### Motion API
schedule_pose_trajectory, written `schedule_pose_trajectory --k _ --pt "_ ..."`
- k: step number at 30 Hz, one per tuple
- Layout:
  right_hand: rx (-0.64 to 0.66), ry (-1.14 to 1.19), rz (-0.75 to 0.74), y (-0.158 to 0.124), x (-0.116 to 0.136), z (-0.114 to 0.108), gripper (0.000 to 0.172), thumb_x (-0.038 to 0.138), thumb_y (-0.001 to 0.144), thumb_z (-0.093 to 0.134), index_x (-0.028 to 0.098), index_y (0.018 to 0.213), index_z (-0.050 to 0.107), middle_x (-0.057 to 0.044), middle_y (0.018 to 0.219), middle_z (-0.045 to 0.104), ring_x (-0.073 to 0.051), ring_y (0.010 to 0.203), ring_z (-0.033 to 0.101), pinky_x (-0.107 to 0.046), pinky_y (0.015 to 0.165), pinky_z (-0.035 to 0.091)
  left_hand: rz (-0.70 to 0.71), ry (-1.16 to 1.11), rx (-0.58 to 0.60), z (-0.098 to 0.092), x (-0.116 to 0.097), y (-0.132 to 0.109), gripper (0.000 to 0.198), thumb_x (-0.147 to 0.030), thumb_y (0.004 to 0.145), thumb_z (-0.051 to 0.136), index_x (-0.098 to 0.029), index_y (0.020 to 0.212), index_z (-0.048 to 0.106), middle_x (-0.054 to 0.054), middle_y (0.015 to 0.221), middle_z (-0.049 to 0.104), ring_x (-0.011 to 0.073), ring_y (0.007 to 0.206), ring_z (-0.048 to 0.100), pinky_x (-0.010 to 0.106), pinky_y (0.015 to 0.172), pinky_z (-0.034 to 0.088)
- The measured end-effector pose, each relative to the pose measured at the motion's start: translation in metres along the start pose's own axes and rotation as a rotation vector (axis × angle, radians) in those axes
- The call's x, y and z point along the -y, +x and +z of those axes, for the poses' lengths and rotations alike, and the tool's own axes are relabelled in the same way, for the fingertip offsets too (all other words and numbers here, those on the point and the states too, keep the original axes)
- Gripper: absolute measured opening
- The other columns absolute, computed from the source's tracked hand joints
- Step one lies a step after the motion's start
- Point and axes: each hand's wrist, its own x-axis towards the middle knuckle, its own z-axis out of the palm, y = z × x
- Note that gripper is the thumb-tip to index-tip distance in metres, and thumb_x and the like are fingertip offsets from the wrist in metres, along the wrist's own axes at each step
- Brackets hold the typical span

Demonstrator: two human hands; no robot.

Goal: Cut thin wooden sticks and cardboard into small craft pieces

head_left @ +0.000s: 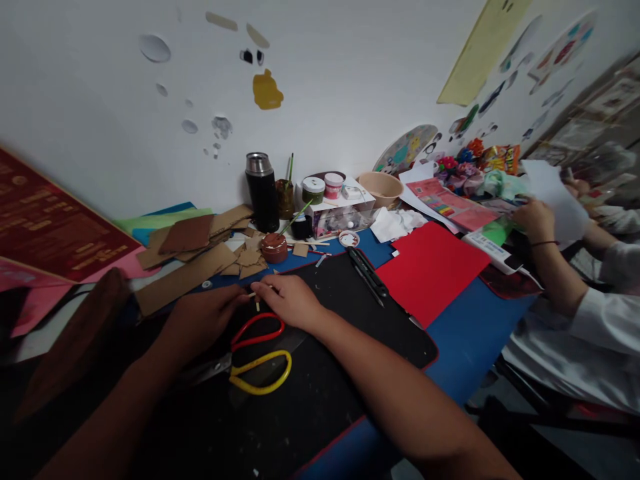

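Observation:
Above a black mat (345, 353), my left hand (210, 312) and my right hand (295, 303) meet with their fingertips pinched. Between them is a small pale stick (257, 303), with a short piece pointing down; its exact shape is too small to make out. Just below the hands lie scissors (260, 372) with one red and one yellow handle loop. Their blades point left, partly in the shade of my left arm. A brown-red paint jar (274, 248) stands beyond my fingers, with cardboard scraps (245, 261) beside it.
Cardboard strips (185, 280) lie at the left. A black thermos (262, 193) and a white box (340, 217) with paint jars stand by the wall. Black pens (367, 275) and red paper (433, 270) lie right. A co-worker's hand (535, 220) holds white paper at the far right.

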Motion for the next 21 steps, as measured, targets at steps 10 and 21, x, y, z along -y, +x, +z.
schedule_pose_trajectory --k 10,21 --pt "0.042 0.060 -0.028 -0.0002 -0.0007 -0.0026 0.032 0.030 0.106 0.054 0.017 0.081 0.069 0.003 0.070 0.062 -0.012 0.068 0.055 -0.022 0.063 0.032 0.062 -0.152 0.020 0.0002 0.0027 0.0002 0.041 -0.047 0.097 0.035 -0.024 0.087 0.067 0.005 0.082 0.076 0.0237 0.075 0.069 0.031 0.067 0.044" --pt "0.048 0.014 -0.036 -0.0016 -0.0010 -0.0004 0.033 0.035 0.106 0.054 0.017 0.083 0.070 0.003 0.069 0.061 -0.011 0.066 0.053 -0.023 0.060 0.028 0.123 -0.265 0.001 -0.0009 0.0049 -0.0032 0.036 -0.045 0.099 0.040 -0.023 0.088 0.067 0.003 0.085 0.075 0.0218 0.078 0.067 0.030 0.071 0.046"
